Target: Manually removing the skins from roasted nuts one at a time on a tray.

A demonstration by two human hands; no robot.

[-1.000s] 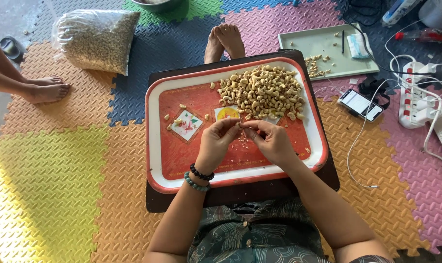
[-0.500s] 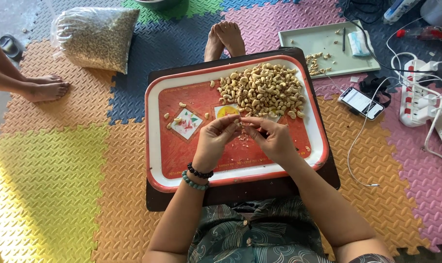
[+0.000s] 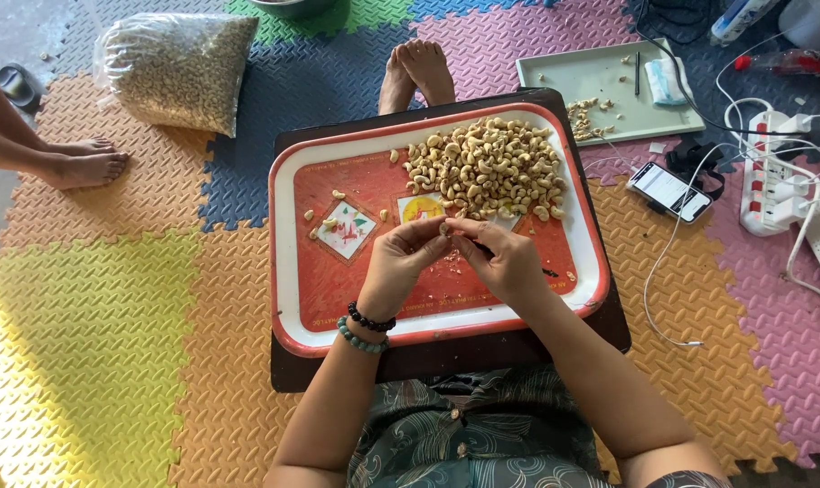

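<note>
**Cashew nut pinched over the red tray**

Cashew nut (image 3: 444, 229): small, pale, pinched between the fingertips of the left hand (image 3: 399, 264) and right hand (image 3: 500, 262), just above the red tray (image 3: 288, 271). Both hands' fingers are narrowly closed on it; most of the nut is covered. The tray's near half is bare, while the cashew heap (image 3: 487, 170) fills its far right corner. A dark board (image 3: 600, 316) projects past the tray edges. Another person's feet (image 3: 84, 163) are cut off at the left.
</note>
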